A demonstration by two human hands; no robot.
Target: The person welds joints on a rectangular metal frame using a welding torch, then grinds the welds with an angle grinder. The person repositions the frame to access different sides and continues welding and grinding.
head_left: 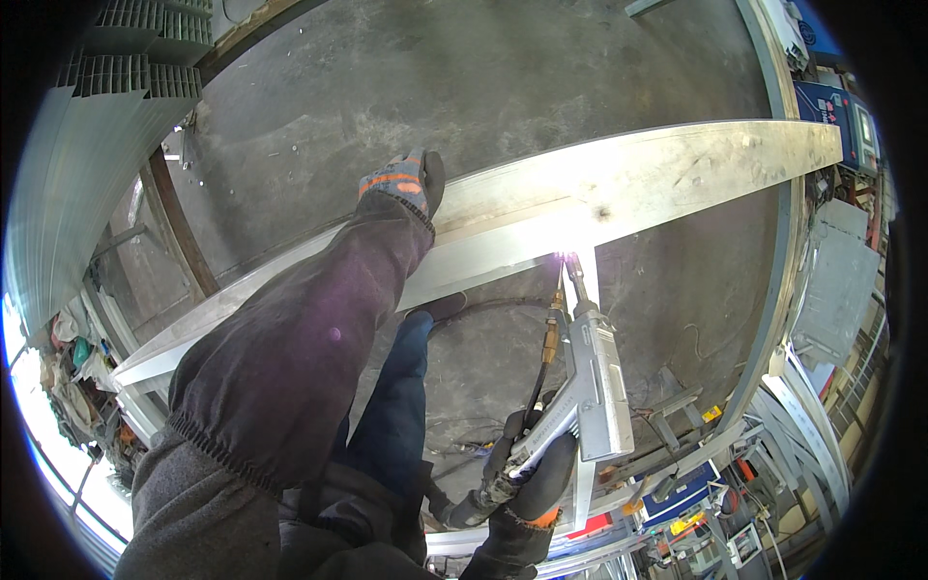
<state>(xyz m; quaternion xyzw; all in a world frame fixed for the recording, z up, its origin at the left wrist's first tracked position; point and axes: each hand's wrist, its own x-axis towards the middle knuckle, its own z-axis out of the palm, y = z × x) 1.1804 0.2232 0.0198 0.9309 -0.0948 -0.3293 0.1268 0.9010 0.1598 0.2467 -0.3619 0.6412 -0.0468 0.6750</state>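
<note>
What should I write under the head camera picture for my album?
A gloved right hand holds a silver welding gun, its tip glowing by a metal beam.

In the middle, the left gloved hand (402, 182) is set at the edge of a long, shiny beam (715, 174). Lower down, a silver gun (597, 372) is held by the right gloved hand (549, 483). Purple light (565, 256) is seen at the gun's tip.

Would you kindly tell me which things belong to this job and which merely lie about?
In use: grey gun-shaped metal tool in the right hand; long silver metal beam.
Apparently lying about: grey rectangular metal panel; stacked pale metal profiles.
</note>
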